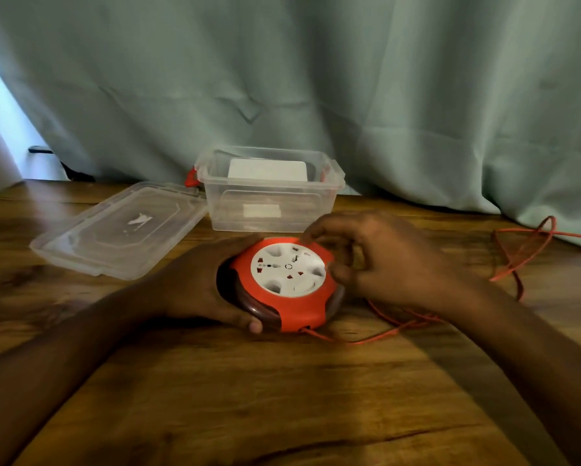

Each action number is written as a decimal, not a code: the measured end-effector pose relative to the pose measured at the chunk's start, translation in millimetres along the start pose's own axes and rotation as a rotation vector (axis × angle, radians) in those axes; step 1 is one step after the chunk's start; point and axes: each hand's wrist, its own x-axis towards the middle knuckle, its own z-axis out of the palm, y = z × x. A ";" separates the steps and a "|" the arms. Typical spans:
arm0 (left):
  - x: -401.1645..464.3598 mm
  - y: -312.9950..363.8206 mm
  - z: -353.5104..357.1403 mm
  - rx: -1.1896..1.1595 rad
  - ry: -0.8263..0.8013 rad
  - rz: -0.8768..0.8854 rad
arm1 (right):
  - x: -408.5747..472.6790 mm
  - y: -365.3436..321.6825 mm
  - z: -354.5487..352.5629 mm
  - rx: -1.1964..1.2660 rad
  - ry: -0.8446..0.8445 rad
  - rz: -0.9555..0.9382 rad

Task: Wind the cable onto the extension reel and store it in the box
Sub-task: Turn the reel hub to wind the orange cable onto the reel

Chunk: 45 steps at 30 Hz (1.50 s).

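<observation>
A round red extension reel [302,309] with a white socket face lies flat on the wooden table. My left hand [195,284] grips its left side, thumb at the front edge. My right hand [380,260] hovers over the reel's right side, with curled fingers touching the far rim and the white dial. A thin red cable [514,260] leaves the reel's front, runs under my right wrist and loops loosely at the right. The clear plastic box [329,188] stands open just behind the reel, with a white object inside.
The box's clear lid [90,237] lies flat to the left of the box. A pale green curtain [349,79] hangs behind the table and drapes onto its right rear corner. Bare wood [248,398] fills the foreground.
</observation>
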 end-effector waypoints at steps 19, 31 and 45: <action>2.2 -9.5 -2.4 -0.131 -0.022 -0.018 | 83.0 24.0 13.2 0.185 -0.478 -0.065; 0.6 -4.9 -1.4 -0.095 -0.020 -0.032 | 76.2 9.7 14.0 0.008 -0.387 -0.076; 3.0 -5.0 1.1 -0.128 -0.002 -0.017 | 75.2 -6.8 36.1 -0.061 -0.267 -0.040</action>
